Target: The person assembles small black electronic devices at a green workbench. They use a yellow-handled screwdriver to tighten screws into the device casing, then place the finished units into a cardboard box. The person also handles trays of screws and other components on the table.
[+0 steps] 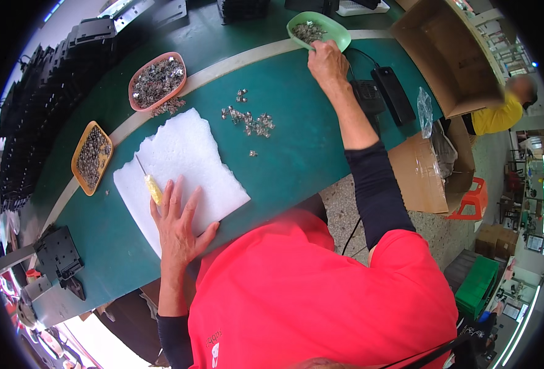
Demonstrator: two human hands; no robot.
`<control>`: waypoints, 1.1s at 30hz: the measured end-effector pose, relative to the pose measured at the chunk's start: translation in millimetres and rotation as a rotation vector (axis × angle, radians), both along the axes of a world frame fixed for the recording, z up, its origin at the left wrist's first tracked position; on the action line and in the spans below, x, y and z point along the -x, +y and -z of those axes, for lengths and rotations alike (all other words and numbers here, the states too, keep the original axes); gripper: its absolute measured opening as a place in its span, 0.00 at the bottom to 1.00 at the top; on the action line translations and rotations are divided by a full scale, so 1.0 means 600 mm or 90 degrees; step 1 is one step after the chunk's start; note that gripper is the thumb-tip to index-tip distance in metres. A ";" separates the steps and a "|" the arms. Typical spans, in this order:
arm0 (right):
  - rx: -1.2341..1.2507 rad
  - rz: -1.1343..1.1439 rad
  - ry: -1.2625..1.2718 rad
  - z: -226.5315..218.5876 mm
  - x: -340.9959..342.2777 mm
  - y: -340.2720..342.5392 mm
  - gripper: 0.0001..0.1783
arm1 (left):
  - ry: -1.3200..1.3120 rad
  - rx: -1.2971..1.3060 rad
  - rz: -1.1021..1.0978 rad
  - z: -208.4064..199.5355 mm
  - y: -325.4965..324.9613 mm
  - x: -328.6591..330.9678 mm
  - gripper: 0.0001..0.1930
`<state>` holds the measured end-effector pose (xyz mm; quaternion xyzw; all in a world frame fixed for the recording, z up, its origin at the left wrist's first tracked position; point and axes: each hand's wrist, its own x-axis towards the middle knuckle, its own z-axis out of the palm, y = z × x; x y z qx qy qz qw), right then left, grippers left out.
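My left hand (179, 218) lies flat with fingers spread on a white foam sheet (189, 154). Beside its fingertips rests a thin screwdriver (153, 189) with a yellow handle, which the hand does not grip. My right arm stretches to the far side of the table, where my right hand (329, 64) is closed at the near rim of a light green bowl (336, 35). Its fingertips are partly hidden there. Small metal parts (309, 32) lie in that bowl. Between my hands, loose metal parts (258, 125) are scattered on the green table mat (290, 160).
A pink bowl (184, 77) heaped with metal parts and a yellow tray (75, 161) of small parts stand to the left. Black plastic pieces (56, 80) are stacked far left. A black power adapter (393, 95) and open cardboard boxes (450, 55) sit right. Another person (499, 117) is beyond.
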<state>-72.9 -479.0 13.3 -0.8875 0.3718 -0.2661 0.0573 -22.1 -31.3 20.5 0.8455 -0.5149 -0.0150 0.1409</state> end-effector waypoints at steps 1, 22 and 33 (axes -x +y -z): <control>-0.003 -0.012 -0.005 0.001 0.010 0.016 0.12 | 0.002 0.006 0.000 0.001 -0.001 0.000 0.36; -0.242 -0.644 0.050 -0.073 -0.047 0.435 0.11 | 0.090 0.082 0.024 -0.011 0.024 -0.002 0.38; -0.256 -0.484 0.339 -0.059 -0.134 0.517 0.19 | 0.168 0.218 0.170 0.005 0.042 -0.021 0.24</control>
